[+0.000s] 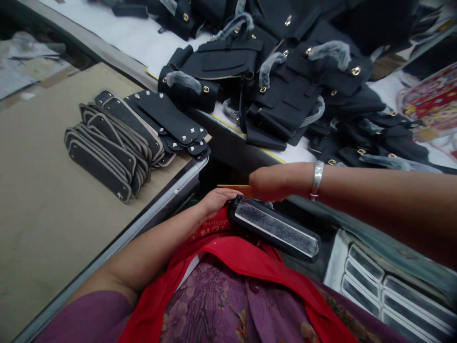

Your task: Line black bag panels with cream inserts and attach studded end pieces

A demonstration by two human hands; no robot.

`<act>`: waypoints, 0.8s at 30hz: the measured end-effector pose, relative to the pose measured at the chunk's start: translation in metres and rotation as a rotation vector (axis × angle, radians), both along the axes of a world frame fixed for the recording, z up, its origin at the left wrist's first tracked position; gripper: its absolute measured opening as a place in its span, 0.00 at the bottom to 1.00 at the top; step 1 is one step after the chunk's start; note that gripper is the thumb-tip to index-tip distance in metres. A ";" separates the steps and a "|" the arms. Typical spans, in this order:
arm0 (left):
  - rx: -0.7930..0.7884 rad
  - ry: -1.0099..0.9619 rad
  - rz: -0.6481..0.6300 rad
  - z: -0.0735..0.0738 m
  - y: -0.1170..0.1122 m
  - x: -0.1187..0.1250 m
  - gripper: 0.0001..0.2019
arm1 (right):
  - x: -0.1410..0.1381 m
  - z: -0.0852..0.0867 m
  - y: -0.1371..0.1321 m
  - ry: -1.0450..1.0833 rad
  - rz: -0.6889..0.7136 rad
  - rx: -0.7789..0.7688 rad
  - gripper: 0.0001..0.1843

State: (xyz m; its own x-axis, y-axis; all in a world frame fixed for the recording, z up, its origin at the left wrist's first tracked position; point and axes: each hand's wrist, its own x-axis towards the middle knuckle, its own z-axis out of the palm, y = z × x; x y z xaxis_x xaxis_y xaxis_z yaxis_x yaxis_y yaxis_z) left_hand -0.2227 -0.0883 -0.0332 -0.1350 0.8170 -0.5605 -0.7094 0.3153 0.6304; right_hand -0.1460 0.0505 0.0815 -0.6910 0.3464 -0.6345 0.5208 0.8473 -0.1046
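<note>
Your right hand curls round a flat orange stick. Your left hand touches the end of a long black piece over your lap; I can't tell if it pinches. Its grey strip looks rough. Flat, round-cornered black shapes pile on a brown desk. Beyond, black bags crowd a white top.

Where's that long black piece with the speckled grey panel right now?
In the head view, the long black piece is just right of and below centre, beside the red cloth apron, its left end by the bare left hand, below the bare right hand.
</note>
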 end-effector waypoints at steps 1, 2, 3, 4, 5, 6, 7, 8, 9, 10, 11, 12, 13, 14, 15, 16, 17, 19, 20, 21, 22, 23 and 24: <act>0.017 -0.019 0.010 0.000 -0.001 0.000 0.09 | 0.001 -0.005 0.000 0.040 0.016 0.025 0.22; 0.044 -0.037 0.022 -0.001 -0.001 0.000 0.10 | 0.003 -0.009 0.000 0.080 0.052 0.043 0.22; 0.071 -0.052 0.030 -0.001 -0.002 0.000 0.12 | 0.003 -0.012 -0.001 0.114 0.090 0.054 0.21; 0.085 -0.060 0.036 -0.001 -0.001 0.001 0.13 | 0.003 -0.014 -0.001 0.138 0.117 0.060 0.20; 0.081 -0.056 0.042 -0.002 -0.001 0.001 0.13 | 0.002 -0.015 -0.001 0.153 0.126 0.063 0.20; 0.059 -0.043 0.044 -0.003 -0.001 0.002 0.12 | -0.001 -0.014 -0.001 0.162 0.115 0.065 0.21; 0.026 -0.026 0.052 -0.004 -0.001 0.003 0.10 | -0.005 -0.012 -0.001 0.167 0.092 0.069 0.22; 0.000 -0.011 0.060 -0.005 -0.001 0.003 0.09 | -0.009 -0.009 -0.001 0.168 0.063 0.075 0.23; -0.003 -0.001 0.059 -0.006 -0.002 0.003 0.08 | -0.013 -0.005 -0.002 0.161 0.045 0.077 0.23; 0.016 -0.002 0.042 -0.007 -0.002 0.002 0.10 | -0.015 0.001 -0.004 0.138 0.048 0.072 0.23; 0.052 -0.011 0.012 -0.007 -0.003 0.001 0.12 | -0.015 0.007 -0.007 0.101 0.080 0.062 0.21; 0.090 -0.018 -0.018 -0.007 -0.002 -0.001 0.14 | -0.013 0.014 -0.012 0.053 0.139 0.052 0.18; 0.116 -0.014 -0.047 -0.007 -0.001 -0.004 0.16 | -0.008 0.020 -0.018 0.002 0.212 0.048 0.14; 0.125 0.004 -0.069 -0.006 0.000 -0.006 0.17 | -0.001 0.025 -0.024 -0.036 0.279 0.056 0.11; 0.114 0.032 -0.084 -0.005 0.003 -0.009 0.16 | 0.008 0.028 -0.030 -0.048 0.329 0.079 0.09; 0.090 0.065 -0.094 -0.004 0.007 -0.011 0.15 | 0.019 0.029 -0.036 -0.037 0.352 0.113 0.09; 0.062 0.097 -0.106 -0.003 0.010 -0.014 0.14 | 0.030 0.028 -0.041 -0.011 0.355 0.147 0.10; 0.015 0.142 -0.156 0.000 0.017 -0.017 0.12 | 0.051 0.023 -0.048 0.040 0.332 0.198 0.12; 0.001 0.156 -0.190 0.001 0.019 -0.017 0.11 | 0.059 0.019 -0.050 0.054 0.322 0.215 0.12; -0.007 0.168 -0.223 0.002 0.020 -0.018 0.11 | 0.067 0.016 -0.051 0.056 0.320 0.223 0.12; -0.010 0.176 -0.252 0.003 0.020 -0.017 0.11 | 0.072 0.014 -0.051 0.056 0.322 0.229 0.12; -0.011 0.182 -0.272 0.004 0.020 -0.017 0.10 | 0.077 0.012 -0.051 0.059 0.331 0.232 0.12; -0.009 0.184 -0.284 0.005 0.019 -0.016 0.10 | 0.081 0.012 -0.050 0.065 0.343 0.235 0.11</act>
